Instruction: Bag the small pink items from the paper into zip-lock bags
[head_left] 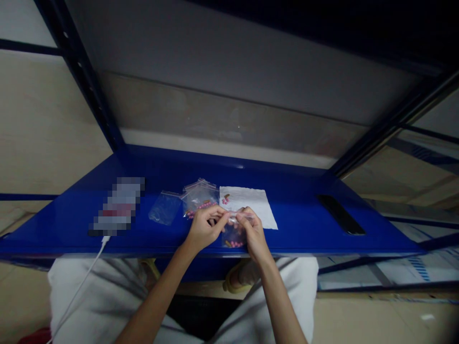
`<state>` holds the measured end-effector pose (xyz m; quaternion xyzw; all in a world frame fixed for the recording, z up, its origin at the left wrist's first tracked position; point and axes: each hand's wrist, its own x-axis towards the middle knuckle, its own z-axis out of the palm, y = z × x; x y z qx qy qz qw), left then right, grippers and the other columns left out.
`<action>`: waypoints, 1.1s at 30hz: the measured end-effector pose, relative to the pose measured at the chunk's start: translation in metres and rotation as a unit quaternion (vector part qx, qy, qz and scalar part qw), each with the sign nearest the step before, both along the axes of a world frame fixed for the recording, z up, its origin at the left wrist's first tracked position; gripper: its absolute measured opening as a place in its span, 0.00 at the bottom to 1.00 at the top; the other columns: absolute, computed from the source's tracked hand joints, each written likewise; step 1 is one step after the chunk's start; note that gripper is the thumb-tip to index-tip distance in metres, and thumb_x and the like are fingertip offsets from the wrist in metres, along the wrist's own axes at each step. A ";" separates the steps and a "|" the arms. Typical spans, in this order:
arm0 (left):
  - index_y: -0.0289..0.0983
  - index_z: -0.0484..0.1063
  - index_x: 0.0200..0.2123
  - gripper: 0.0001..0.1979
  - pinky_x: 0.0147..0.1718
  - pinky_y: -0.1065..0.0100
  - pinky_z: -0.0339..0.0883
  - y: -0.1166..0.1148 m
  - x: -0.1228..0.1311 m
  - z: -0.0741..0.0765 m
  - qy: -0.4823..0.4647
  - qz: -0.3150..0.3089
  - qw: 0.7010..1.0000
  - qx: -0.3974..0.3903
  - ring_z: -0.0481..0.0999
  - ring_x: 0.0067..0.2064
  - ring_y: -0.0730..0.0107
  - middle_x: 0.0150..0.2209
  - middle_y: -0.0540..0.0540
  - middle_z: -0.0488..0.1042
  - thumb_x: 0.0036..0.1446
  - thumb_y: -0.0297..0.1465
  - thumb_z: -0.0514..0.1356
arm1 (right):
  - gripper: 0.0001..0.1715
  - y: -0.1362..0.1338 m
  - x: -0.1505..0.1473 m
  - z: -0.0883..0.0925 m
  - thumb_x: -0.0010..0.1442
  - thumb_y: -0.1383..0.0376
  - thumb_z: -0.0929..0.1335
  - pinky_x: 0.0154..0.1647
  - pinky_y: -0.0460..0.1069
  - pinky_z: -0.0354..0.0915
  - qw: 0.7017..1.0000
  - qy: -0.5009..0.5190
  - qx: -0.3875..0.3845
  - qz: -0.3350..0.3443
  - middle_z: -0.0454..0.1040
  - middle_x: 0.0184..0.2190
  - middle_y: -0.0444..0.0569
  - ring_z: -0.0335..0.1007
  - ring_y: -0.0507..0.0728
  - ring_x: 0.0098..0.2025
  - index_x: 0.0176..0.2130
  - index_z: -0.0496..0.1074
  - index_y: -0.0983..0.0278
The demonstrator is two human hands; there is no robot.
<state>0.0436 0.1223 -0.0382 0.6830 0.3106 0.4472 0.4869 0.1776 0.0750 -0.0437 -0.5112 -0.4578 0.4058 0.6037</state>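
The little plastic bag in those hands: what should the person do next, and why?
Probably press the top edge of the small clear bag shut. The left hand and right hand both pinch that edge, and pink tablets lie at its bottom, so sealing should keep them from spilling.

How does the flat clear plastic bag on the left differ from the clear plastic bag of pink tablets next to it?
The flat clear plastic zip bag looks empty, while the clear plastic zip bag of pink tablets holds a row of tablets. The tablet bag lies beside the white paper sheet; the flat bag lies farther off. Both lie on the blue metal shelf.
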 end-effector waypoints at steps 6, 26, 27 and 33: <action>0.32 0.70 0.27 0.08 0.16 0.78 0.62 -0.001 0.001 0.001 -0.017 0.026 0.999 0.013 0.73 0.19 0.75 0.21 0.48 0.75 0.50 0.33 0.60 | 0.11 0.000 -0.001 0.000 0.52 0.58 0.68 0.21 0.42 0.54 1.000 -0.008 0.001 0.000 0.66 0.18 0.40 0.59 0.48 0.20 0.27 0.68 0.63; 0.36 0.69 0.29 0.04 0.18 0.79 0.65 0.000 0.004 -0.008 0.044 0.102 0.985 0.131 0.74 0.21 0.77 0.23 0.50 0.76 0.54 0.30 0.57 | 0.13 0.001 -0.008 -0.003 0.57 0.58 0.64 0.23 0.44 0.56 0.989 -0.110 0.020 -0.096 0.66 0.21 0.42 0.59 0.49 0.22 0.27 0.68 0.65; 0.35 0.69 0.28 0.05 0.18 0.79 0.64 0.000 0.004 -0.008 0.043 0.104 0.985 0.132 0.74 0.20 0.77 0.23 0.50 0.76 0.54 0.30 0.57 | 0.13 0.002 -0.008 -0.003 0.57 0.58 0.64 0.23 0.44 0.57 0.989 -0.114 0.017 -0.094 0.66 0.21 0.42 0.59 0.49 0.22 0.28 0.68 0.65; 0.34 0.68 0.26 0.06 0.17 0.78 0.65 -0.002 0.002 -0.006 -0.039 0.188 0.974 0.118 0.72 0.18 0.77 0.18 0.52 0.74 0.52 0.31 0.59 | 0.18 0.002 -0.008 -0.002 0.51 0.60 0.69 0.30 0.47 0.65 0.973 -0.100 0.080 -0.194 0.71 0.36 0.50 0.67 0.55 0.36 0.42 0.67 0.64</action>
